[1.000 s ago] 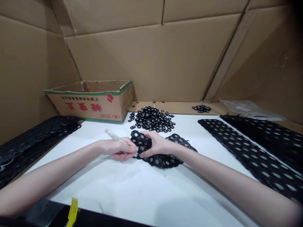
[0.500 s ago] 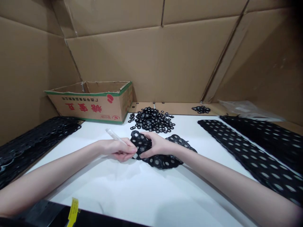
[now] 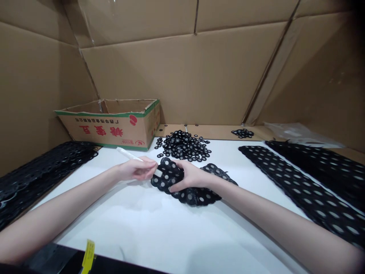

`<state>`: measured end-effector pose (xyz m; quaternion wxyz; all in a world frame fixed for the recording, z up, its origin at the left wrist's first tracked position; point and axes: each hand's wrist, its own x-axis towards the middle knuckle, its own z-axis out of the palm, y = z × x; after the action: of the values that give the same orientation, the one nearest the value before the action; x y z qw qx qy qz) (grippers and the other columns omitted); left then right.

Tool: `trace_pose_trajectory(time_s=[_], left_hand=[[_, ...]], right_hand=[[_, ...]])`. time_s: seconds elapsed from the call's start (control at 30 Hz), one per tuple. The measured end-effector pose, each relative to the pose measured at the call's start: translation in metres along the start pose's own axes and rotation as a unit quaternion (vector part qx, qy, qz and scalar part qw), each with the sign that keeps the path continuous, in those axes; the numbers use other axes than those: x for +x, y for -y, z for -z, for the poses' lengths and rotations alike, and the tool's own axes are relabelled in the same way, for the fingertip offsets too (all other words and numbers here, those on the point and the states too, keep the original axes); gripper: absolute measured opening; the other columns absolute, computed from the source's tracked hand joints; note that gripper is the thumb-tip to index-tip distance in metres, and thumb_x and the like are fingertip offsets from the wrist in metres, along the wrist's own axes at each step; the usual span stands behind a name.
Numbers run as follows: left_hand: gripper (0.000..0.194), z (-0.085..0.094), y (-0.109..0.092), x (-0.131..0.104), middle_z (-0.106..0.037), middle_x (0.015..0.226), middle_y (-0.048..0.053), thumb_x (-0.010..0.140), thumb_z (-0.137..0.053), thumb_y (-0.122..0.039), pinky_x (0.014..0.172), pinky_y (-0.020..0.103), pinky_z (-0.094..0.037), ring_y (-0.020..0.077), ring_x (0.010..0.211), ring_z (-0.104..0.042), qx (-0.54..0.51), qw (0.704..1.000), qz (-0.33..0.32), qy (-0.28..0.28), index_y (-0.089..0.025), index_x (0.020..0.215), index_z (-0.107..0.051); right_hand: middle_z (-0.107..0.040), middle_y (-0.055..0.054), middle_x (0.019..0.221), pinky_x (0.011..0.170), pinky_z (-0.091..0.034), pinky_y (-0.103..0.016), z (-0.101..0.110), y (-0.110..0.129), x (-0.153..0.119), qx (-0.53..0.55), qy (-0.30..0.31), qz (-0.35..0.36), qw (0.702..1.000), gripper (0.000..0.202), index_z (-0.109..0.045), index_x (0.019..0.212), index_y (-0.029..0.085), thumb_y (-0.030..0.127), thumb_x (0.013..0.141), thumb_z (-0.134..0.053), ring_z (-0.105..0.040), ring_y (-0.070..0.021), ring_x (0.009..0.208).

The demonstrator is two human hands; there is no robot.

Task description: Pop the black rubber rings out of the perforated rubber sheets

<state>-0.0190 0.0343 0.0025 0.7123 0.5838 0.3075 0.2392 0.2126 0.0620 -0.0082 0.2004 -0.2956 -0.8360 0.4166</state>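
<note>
My left hand (image 3: 139, 168) is closed around a slim white pen-like tool (image 3: 127, 153). Its pale, flat tip reaches onto the left edge of a piece of black fabric with whitish round dots (image 3: 189, 195). My right hand (image 3: 189, 176) grips that same fabric from the right, thumb on the near side and fingers partly hidden behind it. The fabric lies bunched on the white tabletop, and part of it spreads out beneath my right wrist. Just beyond my hands is a heap of small black rings with pale centres (image 3: 185, 145).
A cardboard box (image 3: 114, 131) with red print stands at the back left. Dark lace-like strips (image 3: 48, 163) are stacked at left; dotted black strips (image 3: 299, 186) lie at right. A smaller ring pile (image 3: 242, 133) and a clear plastic bag (image 3: 299, 133) sit at the back. Cardboard walls (image 3: 176, 76) enclose the table.
My left hand has shifted slightly left and up with the white tool, uncovering more of the fabric's left edge. My right hand keeps its grip nearly in place.
</note>
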Motion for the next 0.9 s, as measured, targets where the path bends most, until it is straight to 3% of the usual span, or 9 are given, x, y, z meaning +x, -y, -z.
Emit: trace_pose_trajectory(time_s=[0.17, 0.27, 0.4, 0.53, 0.67, 0.9], left_hand=[[0.043, -0.002, -0.001, -0.001, -0.035, 0.037, -0.005, 0.087, -0.056, -0.045, 0.036, 0.022, -0.011, 0.0044, 0.031, -0.026, 0.001, 1.0, 0.0, 0.014, -0.012, 0.06, -0.051], [0.044, -0.005, 0.001, -0.003, -0.037, 0.037, -0.005, 0.086, -0.057, -0.048, 0.033, 0.022, -0.01, 0.0045, 0.029, -0.025, 0.027, 0.998, 0.046, 0.041, -0.012, 0.06, -0.052], [0.044, -0.002, -0.001, -0.004, -0.037, 0.038, -0.005, 0.086, -0.054, -0.049, 0.033, 0.023, -0.009, 0.005, 0.03, -0.024, 0.068, 0.993, 0.08, 0.044, -0.012, 0.062, -0.053], [0.046, 0.003, -0.002, -0.002, -0.034, 0.038, -0.005, 0.086, -0.055, -0.05, 0.037, 0.023, -0.009, 0.0038, 0.032, -0.022, 0.085, 0.996, 0.017, -0.011, -0.013, 0.059, -0.05], [0.047, 0.0, 0.01, 0.004, -0.031, 0.036, -0.007, 0.087, -0.054, -0.049, 0.038, 0.022, -0.008, 0.0034, 0.032, -0.018, 0.063, 0.992, -0.053, -0.097, -0.013, 0.056, -0.047], [0.049, -0.006, 0.023, 0.007, -0.03, 0.034, -0.006, 0.085, -0.052, -0.052, 0.037, 0.022, -0.007, 0.0045, 0.032, -0.02, 0.085, 0.986, -0.057, -0.134, -0.014, 0.055, -0.047]], right_hand=[[-0.066, 0.0, 0.092, 0.085, -0.042, -0.034, 0.0, -0.001, 0.0, -0.014, -0.006, 0.014, 1.0, 0.054, -0.066, 0.097, 0.022, 0.037, 0.048, -0.085, -0.058, -0.0237, 0.093], [-0.061, 0.003, 0.077, 0.074, -0.041, -0.028, -0.002, -0.003, 0.001, -0.003, -0.005, 0.033, 0.999, 0.034, -0.062, 0.079, 0.02, 0.046, 0.063, -0.077, -0.055, -0.0174, 0.078], [-0.055, 0.003, 0.067, 0.067, -0.039, -0.026, -0.008, -0.008, 0.004, 0.01, -0.047, 0.042, 0.998, 0.029, -0.058, 0.073, 0.018, 0.046, 0.082, -0.058, -0.051, -0.0138, 0.068], [-0.063, 0.0, 0.077, 0.071, -0.04, -0.027, -0.013, -0.012, 0.004, -0.019, -0.08, 0.042, 0.996, 0.018, -0.062, 0.082, 0.019, 0.036, 0.083, -0.057, -0.055, -0.0157, 0.075], [-0.065, 0.001, 0.074, 0.07, -0.037, -0.027, -0.014, -0.011, 0.003, -0.061, -0.1, 0.033, 0.992, 0.013, -0.064, 0.075, 0.019, 0.03, 0.082, -0.06, -0.055, -0.0157, 0.074], [-0.061, 0.002, 0.067, 0.069, -0.036, -0.028, -0.014, -0.012, 0.004, -0.096, -0.122, 0.017, 0.988, 0.01, -0.067, 0.076, 0.02, 0.028, 0.079, -0.065, -0.052, -0.0147, 0.068]])
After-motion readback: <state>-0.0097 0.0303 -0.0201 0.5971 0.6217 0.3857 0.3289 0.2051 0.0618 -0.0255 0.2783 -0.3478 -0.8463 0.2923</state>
